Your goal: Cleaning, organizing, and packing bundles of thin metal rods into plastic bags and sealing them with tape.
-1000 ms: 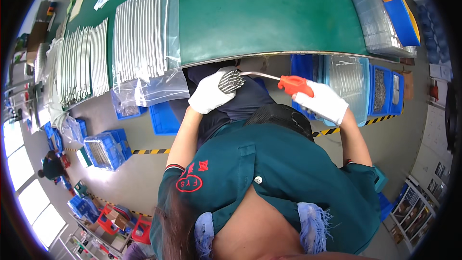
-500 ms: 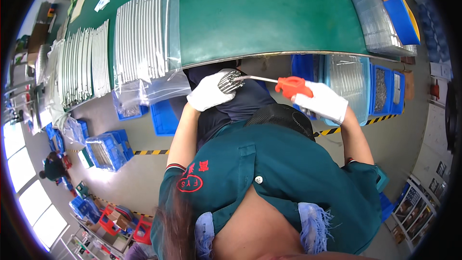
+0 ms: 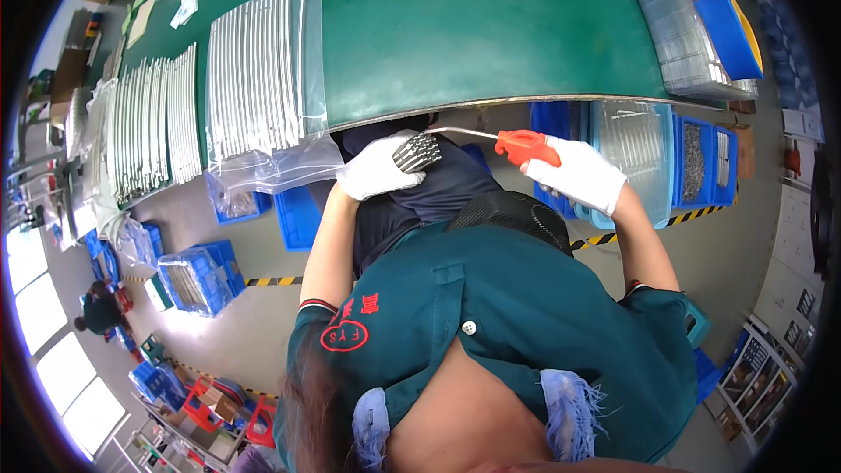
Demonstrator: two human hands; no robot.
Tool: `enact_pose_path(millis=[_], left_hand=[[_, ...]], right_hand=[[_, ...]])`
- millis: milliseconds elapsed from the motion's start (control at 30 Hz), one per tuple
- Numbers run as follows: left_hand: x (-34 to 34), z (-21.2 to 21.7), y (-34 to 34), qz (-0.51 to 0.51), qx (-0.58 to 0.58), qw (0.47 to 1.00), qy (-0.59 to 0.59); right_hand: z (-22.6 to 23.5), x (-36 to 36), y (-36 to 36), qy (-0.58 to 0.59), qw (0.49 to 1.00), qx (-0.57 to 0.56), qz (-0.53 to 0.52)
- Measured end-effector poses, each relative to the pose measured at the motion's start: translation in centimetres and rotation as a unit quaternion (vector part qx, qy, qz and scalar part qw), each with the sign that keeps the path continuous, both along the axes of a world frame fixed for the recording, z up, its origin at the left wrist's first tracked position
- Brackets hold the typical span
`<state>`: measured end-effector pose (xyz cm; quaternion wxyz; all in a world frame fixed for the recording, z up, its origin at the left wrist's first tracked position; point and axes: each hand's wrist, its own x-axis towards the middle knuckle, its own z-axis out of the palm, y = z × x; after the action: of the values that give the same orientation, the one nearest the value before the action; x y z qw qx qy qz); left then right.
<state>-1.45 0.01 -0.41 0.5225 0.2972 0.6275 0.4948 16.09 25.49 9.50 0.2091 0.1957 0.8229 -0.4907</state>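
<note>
My gloved left hand (image 3: 375, 170) is closed round a bundle of thin metal rods (image 3: 418, 152), held over my lap with the ends showing. My gloved right hand (image 3: 582, 177) grips a red air blow gun (image 3: 528, 148). Its bent metal nozzle (image 3: 464, 130) reaches left, and its tip lies at the far edge of the rod ends; whether it touches them I cannot tell. On the green table, a clear plastic bag (image 3: 313, 61) holds a row of silver rods (image 3: 254, 79). More rods (image 3: 158, 118) lie in rows left of it.
The green table's front edge (image 3: 491, 100) runs just beyond my hands. Clear plastic boxes (image 3: 670, 26) and a blue and yellow bin (image 3: 731, 31) stand at its right end. Blue bins (image 3: 692, 162) of parts sit low at the right, more bins (image 3: 200, 276) on the floor at left.
The blow gun and my right hand have shifted slightly left and up. The nozzle tip has moved from the front of the rod ends to their far edge. Left hand nearly still.
</note>
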Motion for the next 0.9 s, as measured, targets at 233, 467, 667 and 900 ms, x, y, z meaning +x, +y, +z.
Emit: enact_pose_path(millis=[233,467,667,900], left_hand=[[-0.2,0.2,-0.2,-0.015,0.001,0.998,0.062],[0.0,-0.4,-0.3,0.016,0.021,0.999,0.026],[0.0,-0.3,-0.1,0.007,0.036,0.995,0.093],[0.2,-0.9,-0.4,-0.007,0.015,0.990,0.138]], right_hand=[[0.0,0.8,0.1,0.029,0.998,-0.051,-0.012],[2.9,0.4,-0.1,-0.112,0.987,-0.107,-0.034],[0.7,2.1,0.3,-0.056,0.990,-0.122,-0.034],[2.7,1.5,0.0,-0.164,0.977,-0.132,-0.028]])
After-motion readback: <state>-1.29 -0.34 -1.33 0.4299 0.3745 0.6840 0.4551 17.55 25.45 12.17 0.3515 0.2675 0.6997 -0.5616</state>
